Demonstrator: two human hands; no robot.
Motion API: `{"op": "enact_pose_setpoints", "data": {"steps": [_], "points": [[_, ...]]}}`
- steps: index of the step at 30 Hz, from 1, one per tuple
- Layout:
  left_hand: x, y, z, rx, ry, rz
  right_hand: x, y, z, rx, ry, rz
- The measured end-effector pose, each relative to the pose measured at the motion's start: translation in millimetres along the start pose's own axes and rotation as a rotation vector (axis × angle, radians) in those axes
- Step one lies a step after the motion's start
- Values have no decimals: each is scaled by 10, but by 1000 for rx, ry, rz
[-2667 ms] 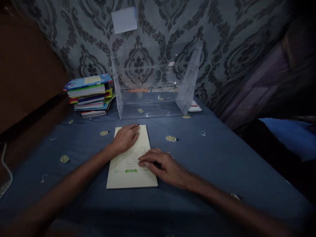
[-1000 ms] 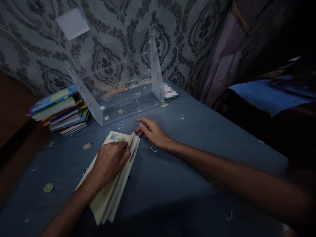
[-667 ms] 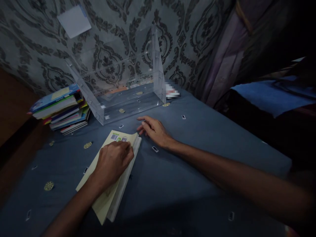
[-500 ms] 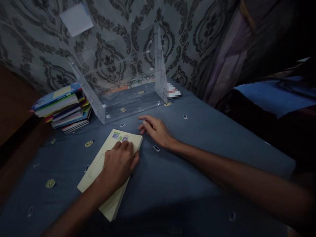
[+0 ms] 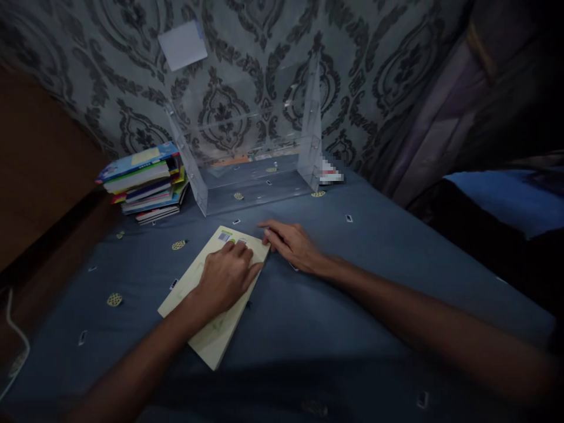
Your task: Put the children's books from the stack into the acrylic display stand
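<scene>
A thick book (image 5: 198, 288) with a pale yellow cover lies slantwise on the blue cloth, printed codes and a green mark at its far end. My left hand (image 5: 227, 273) rests on top of it with bent fingers, the thumb reaching the right edge; part of the print is hidden beneath. At the book's far right corner is my right hand (image 5: 295, 244), palm turned inward, index finger stretched out and the other fingers loosely bent. Its fingertips are at the corner; whether they touch it I cannot tell.
Behind the book stands a clear plastic rack (image 5: 198, 188) against the patterned wall. Left of it is an uneven stack of books (image 5: 145, 182). A blurred-out packet (image 5: 330, 171) lies to its right. A white cable (image 5: 15, 329) hangs at the left edge.
My view has turned left, so the scene sits further right. My right hand has come closer to the book's far corner. My left hand stays on the cover.
</scene>
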State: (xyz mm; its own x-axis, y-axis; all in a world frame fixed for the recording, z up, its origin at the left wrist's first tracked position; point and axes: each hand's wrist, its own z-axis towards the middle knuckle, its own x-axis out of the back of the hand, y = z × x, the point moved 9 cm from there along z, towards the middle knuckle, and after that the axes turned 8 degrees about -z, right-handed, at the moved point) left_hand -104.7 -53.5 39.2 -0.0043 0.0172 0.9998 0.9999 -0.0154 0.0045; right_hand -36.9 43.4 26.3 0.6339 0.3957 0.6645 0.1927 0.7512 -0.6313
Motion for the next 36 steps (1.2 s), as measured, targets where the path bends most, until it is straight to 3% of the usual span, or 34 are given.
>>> {"op": "enact_pose_setpoints", "data": {"steps": [6, 8, 15, 22, 26, 32, 36], "points": [[101, -653, 77, 206, 26, -95, 10, -34, -8, 7, -27, 1], [100, -783, 80, 257, 16, -117, 15, -26, -9, -4, -29, 9], [33, -854, 120, 324, 64, -139, -10, 95, 17, -81, -17, 98], [-13, -934, 293, 258, 110, -195, -44, 231, 18, -153, -2, 185], [11, -805, 324, 272, 75, -103, -47, 243, 24, -172, 15, 236], [-29, -20, 178, 27, 69, 20, 1, 295, 48, -206, 63, 269], [-63, 191, 98, 6, 1, 25, 71, 293, 33, -230, 98, 253]]}}
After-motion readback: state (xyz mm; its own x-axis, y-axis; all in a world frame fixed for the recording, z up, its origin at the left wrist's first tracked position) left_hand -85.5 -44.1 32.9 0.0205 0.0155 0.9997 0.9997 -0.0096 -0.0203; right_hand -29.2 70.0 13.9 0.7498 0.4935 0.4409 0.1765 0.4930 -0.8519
